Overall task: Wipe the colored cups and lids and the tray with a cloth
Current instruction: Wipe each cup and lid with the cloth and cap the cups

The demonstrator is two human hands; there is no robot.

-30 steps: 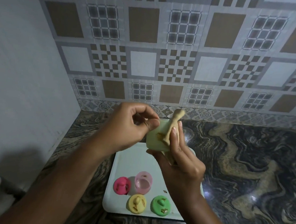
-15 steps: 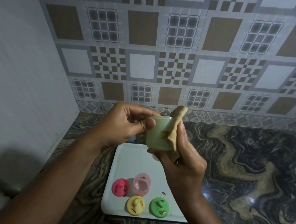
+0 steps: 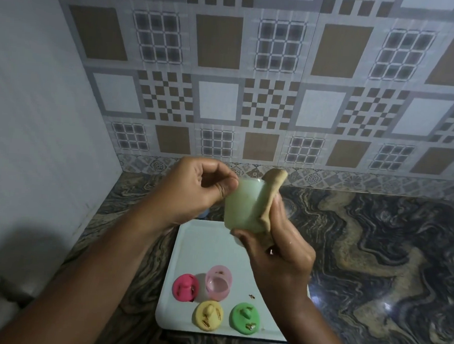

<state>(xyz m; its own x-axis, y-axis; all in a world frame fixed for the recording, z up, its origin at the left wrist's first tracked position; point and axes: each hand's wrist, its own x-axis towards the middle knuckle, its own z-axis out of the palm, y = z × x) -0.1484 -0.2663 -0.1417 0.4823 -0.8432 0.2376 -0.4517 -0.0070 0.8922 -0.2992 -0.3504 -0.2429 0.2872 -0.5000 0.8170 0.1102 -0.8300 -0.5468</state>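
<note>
green cup (image 3: 242, 207): pale and translucent, held in the air over the far end of the tray, resting on nothing.
left hand (image 3: 197, 194): thumb and curled fingers pinch the cup's top rim. my read is that it steadies and turns the cup.
right hand (image 3: 281, 256): fingers are wrapped under the cup's base and clamp the cloth to its side.
cloth (image 3: 268, 201): tan, bunched into a strip and pressed along the cup's right wall, one end poking above the rim.
tray (image 3: 202, 242): white, flat on the marble counter (image 3: 375, 262) under both hands. i guess that's so bits land on it.
pink cup (image 3: 218, 281): on the tray right next to the pink lid (image 3: 185, 287). i can't tell if they touch.
yellow lid (image 3: 208, 315), green lid (image 3: 245, 318): knobs up, side by side at the tray's near edge, with gold flecks on them. i judge them not yet wiped.
step: wiping the outside of the green cup.
progress: early i think, with the lids, pink cup and tray left.
risk: the rim pinch is light, so the cup could slip if the cloth pushes hard.
</note>
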